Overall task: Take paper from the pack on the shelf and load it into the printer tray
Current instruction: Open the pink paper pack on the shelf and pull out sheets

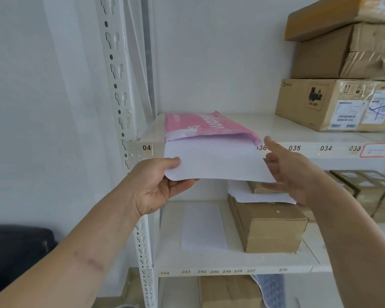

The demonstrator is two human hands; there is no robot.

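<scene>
On the shelf (298, 130), we are gripping white paper (213, 161) from the pink pack (200, 126) with our left hand (156, 185); our right hand (293, 172) is spreading open beside it.

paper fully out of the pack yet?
No, partly out. The white paper still runs under the pink pack's open mouth; left hand grips its near corner.

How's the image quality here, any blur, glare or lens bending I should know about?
Head view: soft, even light, no harsh glare; the white paper is bright yet its edges still read. The right hand is smeared by motion blur, the left hand sharper. Wide-angle distortion bows the shelf upright. Print on the pink pack is soft and hard to read.
</scene>
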